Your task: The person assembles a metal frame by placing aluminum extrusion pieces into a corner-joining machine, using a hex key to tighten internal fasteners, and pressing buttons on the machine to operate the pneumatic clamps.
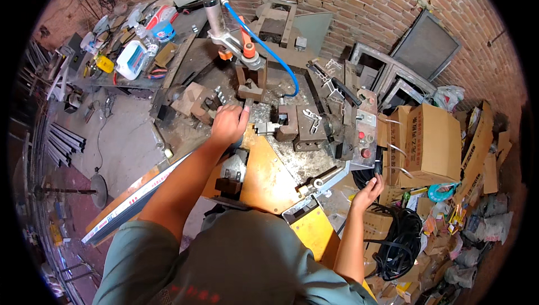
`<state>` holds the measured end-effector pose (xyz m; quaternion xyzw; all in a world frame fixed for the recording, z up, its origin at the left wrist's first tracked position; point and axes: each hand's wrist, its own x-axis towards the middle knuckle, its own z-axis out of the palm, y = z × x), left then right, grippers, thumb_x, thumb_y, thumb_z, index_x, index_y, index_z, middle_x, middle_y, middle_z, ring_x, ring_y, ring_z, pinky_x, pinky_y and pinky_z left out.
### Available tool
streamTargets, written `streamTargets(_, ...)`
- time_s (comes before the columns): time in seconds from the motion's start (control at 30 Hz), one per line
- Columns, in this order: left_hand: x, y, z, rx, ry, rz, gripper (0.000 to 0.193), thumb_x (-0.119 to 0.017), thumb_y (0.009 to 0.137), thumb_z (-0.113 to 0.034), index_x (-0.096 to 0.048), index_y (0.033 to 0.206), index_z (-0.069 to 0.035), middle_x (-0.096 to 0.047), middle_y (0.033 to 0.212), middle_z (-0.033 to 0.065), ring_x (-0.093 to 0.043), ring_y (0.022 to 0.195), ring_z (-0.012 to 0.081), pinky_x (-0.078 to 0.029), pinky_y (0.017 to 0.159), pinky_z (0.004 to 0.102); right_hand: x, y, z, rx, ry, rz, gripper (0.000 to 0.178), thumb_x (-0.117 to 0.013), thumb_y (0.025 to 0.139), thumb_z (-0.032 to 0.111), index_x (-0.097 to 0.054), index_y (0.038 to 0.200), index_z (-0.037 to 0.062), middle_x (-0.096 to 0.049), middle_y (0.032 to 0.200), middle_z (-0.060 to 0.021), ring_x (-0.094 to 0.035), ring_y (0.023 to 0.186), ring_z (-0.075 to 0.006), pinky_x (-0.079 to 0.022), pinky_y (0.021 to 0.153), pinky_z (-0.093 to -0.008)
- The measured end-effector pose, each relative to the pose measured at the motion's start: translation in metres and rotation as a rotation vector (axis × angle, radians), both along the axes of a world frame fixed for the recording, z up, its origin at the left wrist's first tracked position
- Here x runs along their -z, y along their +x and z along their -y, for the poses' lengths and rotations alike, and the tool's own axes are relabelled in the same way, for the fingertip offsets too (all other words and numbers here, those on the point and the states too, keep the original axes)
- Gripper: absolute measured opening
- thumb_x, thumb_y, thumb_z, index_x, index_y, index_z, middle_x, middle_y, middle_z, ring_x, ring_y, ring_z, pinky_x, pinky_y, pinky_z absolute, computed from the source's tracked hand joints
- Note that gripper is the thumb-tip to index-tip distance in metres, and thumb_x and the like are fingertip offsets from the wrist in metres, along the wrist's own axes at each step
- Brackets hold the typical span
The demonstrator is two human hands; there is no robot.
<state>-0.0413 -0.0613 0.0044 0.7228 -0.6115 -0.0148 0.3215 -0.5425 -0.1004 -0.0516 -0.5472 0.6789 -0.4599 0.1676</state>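
Note:
My left hand (229, 125) is closed over the metal machine's middle, back of the hand up, with the fingertips by a brown clamp block (251, 91). Under my left forearm runs a long profile (137, 200) with white film and a dark side, slanting up from the lower left in line with that hand. The palm hides the grip itself. My right hand (368, 192) is beside the machine's right edge, just below a grey control box (366, 131) with red buttons. Its fingers are loosely bent and apart from the buttons, and I see nothing in them.
An upright cylinder (214, 16) with a blue air hose (264, 44) rises over the machine. Short cut profile pieces (313, 118) lie on its blocks. Cardboard boxes (432, 145) and coiled black cable (398, 243) crowd the right. A cluttered bench (140, 83) stands at the far left.

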Motion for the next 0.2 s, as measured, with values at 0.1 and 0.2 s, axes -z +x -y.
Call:
streamTargets(0.1, -0.004, -0.002, -0.009, 0.006, -0.023, -0.038, 0.03, -0.057, 0.106, -0.021, -0.065, 0.089, 0.002, -0.068, 0.096, 0.0232, -0.062, 0.096, 0.0453, -0.047, 0.087, 0.0538, -0.032, 0.013, -0.033, -0.064, -0.001, 0.048, 0.049, -0.044, 0.117, 0.035, -0.054, 0.146, -0.0035, -0.043, 0.156, -0.0172, -0.048, 0.142, -0.0327, -0.04, 0.117, -0.0455)
streamTargets(0.2, -0.016, -0.004, -0.03, 0.003, -0.028, -0.084, 0.025, -0.058, 0.107, -0.023, -0.07, 0.104, -0.001, -0.067, 0.109, 0.0249, -0.062, 0.105, 0.0429, -0.048, 0.092, 0.0521, -0.048, 0.027, -0.056, -0.126, -0.022, 0.108, 0.052, -0.048, 0.116, 0.038, -0.053, 0.147, -0.0036, -0.038, 0.162, -0.0158, -0.047, 0.143, -0.0333, -0.038, 0.119, -0.0477)
